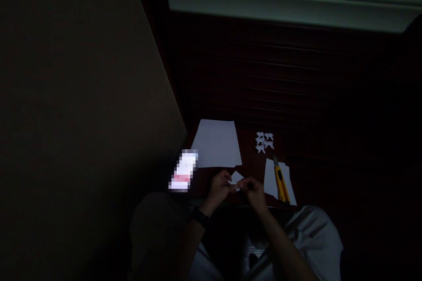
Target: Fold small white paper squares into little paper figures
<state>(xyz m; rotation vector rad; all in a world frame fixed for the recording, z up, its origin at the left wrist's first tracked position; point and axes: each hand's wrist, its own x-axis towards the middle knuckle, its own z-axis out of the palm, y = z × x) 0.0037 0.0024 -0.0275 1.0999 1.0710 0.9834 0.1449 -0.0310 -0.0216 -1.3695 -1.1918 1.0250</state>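
Observation:
Near the front edge of a dark table, a small piece of folded white paper (237,176) is held between both hands. My left hand (219,184), with a dark band on its wrist, grips the paper's left side with its fingers closed. From the right, my right hand (253,189) pinches the paper's lower right edge. The fingertips of both hands almost meet and cover part of the folds. Several small folded paper figures (264,142) lie grouped beyond my right hand.
A stack of white sheets (217,144) lies at the back left. A lit, blurred-out screen (183,171) is beside it. On the right, a yellow utility knife (281,183) with its blade out rests on smaller sheets (269,178). A wall (82,96) rises at the left.

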